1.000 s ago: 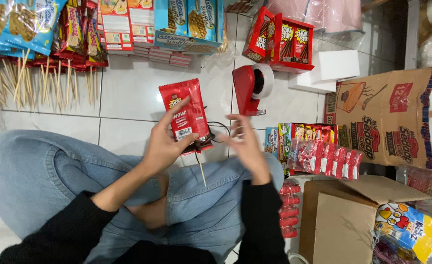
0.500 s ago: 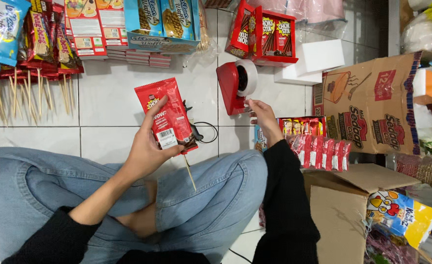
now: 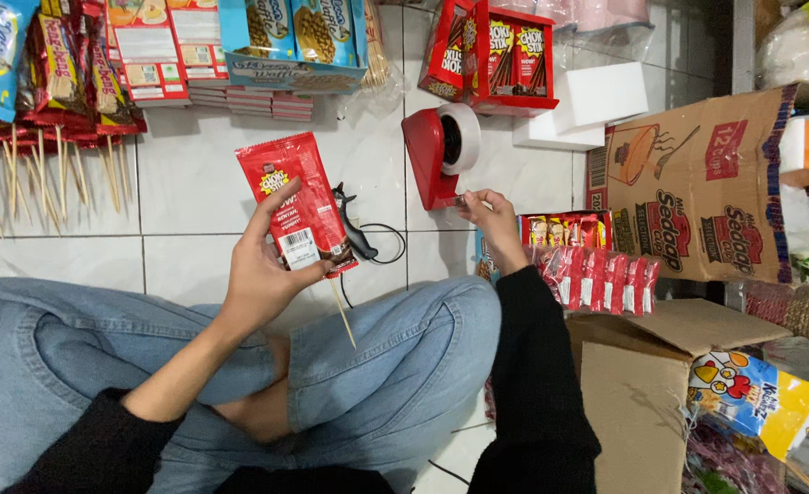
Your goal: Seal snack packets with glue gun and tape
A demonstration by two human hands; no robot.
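My left hand [image 3: 262, 265] holds a red snack sachet [image 3: 296, 201] upright, with a thin wooden skewer [image 3: 342, 311] sticking out below it. My right hand [image 3: 487, 218] reaches to the red tape dispenser [image 3: 433, 155] on the white tiled floor and pinches the end of the tape at its front edge. I sit cross-legged in blue jeans [image 3: 395, 357] and black sleeves.
A black glue gun [image 3: 354, 233] with its cable lies on the floor between my hands. Rows of red sachets [image 3: 601, 274] lie at the right by cardboard boxes [image 3: 697, 192]. Skewered snack packs [image 3: 66, 82] and red display boxes [image 3: 500, 50] line the back.
My right hand has left the sachet and moved right to the tape dispenser. The left hand still holds the sachet and skewer, now alone.
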